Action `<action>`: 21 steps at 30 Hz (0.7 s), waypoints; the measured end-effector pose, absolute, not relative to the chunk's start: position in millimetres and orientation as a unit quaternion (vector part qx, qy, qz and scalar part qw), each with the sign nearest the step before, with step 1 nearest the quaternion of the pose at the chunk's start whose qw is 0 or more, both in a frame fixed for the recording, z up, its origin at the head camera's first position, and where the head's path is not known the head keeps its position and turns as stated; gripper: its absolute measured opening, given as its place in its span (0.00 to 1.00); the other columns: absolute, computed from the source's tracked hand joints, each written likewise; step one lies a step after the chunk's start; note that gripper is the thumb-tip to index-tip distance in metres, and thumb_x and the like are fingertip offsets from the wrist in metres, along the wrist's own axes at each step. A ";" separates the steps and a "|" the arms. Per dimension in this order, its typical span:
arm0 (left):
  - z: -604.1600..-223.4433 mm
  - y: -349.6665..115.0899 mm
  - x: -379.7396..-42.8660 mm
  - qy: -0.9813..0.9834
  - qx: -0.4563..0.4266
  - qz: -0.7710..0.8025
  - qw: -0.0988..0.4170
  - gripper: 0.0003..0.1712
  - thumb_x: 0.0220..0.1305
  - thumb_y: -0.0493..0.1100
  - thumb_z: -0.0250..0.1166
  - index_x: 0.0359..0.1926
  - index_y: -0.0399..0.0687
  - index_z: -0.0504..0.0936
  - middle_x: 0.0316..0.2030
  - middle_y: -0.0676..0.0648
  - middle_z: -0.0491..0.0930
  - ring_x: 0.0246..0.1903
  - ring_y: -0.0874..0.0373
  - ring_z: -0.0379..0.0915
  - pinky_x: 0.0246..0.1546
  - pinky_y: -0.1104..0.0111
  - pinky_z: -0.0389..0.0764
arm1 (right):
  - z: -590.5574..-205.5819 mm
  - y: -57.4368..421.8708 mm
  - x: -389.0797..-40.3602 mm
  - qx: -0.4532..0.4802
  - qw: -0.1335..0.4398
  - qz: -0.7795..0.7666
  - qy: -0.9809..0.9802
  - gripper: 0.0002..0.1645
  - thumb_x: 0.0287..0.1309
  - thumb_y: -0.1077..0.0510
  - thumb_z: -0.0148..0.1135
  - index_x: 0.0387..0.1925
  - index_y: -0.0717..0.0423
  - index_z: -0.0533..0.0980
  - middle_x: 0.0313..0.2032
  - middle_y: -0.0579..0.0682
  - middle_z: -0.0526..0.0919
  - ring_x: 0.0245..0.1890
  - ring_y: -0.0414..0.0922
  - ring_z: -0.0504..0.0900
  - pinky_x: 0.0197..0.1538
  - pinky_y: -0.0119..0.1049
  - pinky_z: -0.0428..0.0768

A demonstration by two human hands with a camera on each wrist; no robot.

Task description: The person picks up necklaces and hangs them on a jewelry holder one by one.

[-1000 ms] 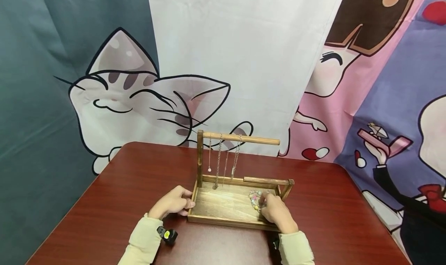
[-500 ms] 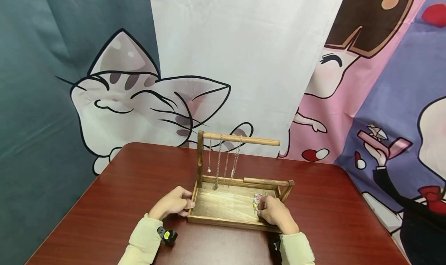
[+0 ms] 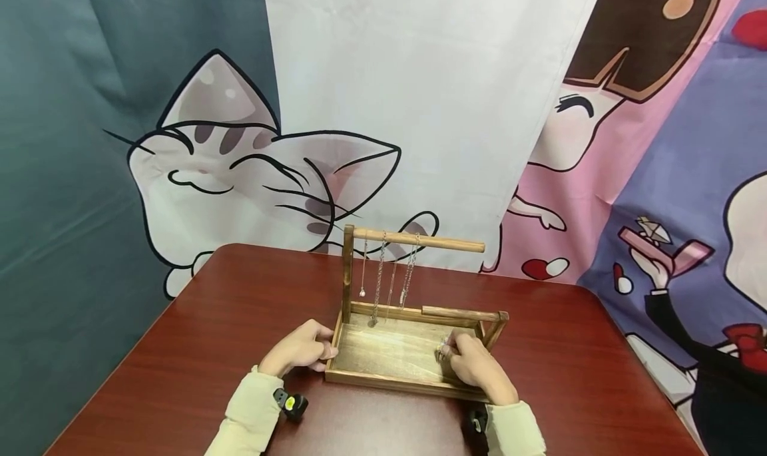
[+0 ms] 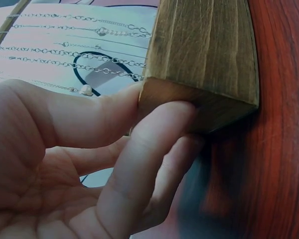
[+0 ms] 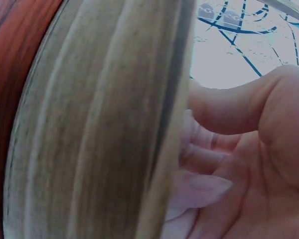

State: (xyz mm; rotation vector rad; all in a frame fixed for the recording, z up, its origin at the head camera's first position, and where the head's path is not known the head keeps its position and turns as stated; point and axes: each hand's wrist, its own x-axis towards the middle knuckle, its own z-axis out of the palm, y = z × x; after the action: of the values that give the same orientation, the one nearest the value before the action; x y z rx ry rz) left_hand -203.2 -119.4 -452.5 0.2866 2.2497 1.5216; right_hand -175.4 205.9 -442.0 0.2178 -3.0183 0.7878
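A wooden jewellery stand has a shallow tray [image 3: 383, 378] and a top bar [image 3: 443, 243] hung with several thin chains [image 3: 379, 279]. My left hand [image 3: 301, 349] grips the tray's front left corner [image 4: 204, 59], the thumb along its edge and the fingers [image 4: 154, 149] curled beneath. The chains [image 4: 65, 55] show behind that hand. My right hand [image 3: 469, 363] is inside the tray at its right end, fingers curled over a beaded bracelet [image 3: 442, 351], which is mostly hidden. In the right wrist view the curled right hand [image 5: 249, 149] sits behind the tray wall [image 5: 99, 124].
The stand sits on a dark red table [image 3: 210, 323]. A lower wooden rail [image 3: 458, 311] crosses the tray's back right. A cartoon-print cloth [image 3: 252, 170] hangs behind the table. Wrist cameras [image 3: 289, 403] sit on both sleeves.
The bracelet, earlier spread out in the tray beside my right fingers, is now gathered under them. My left hand has stayed on the tray corner.
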 end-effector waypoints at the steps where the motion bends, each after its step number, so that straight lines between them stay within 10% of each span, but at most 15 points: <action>1: -452.1 -119.0 -203.3 0.806 0.103 0.545 0.204 0.29 0.56 0.31 0.61 0.55 0.16 0.63 0.34 0.39 0.81 0.31 0.53 0.79 0.27 0.65 0.82 | -440.8 206.0 -175.6 0.071 0.010 0.257 -0.964 0.08 0.56 0.62 0.58 0.24 0.52 0.70 0.20 0.44 0.70 0.25 0.41 0.69 0.30 0.35 0.69; 21: -449.8 -116.5 -202.1 0.817 0.094 0.536 0.192 0.26 0.57 0.29 0.60 0.54 0.16 0.65 0.29 0.43 0.78 0.27 0.53 0.78 0.25 0.65 0.82 | -409.6 195.8 -164.7 0.059 0.096 0.266 -0.957 0.08 0.53 0.57 0.64 0.23 0.48 0.74 0.19 0.39 0.74 0.20 0.37 0.68 0.24 0.33 0.67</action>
State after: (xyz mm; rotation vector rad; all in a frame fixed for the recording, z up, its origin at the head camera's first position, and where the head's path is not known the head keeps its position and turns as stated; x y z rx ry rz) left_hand -202.1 -116.5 -449.8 0.2630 2.2934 1.5046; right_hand -164.7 195.8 -409.6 0.1738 -2.8357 0.7893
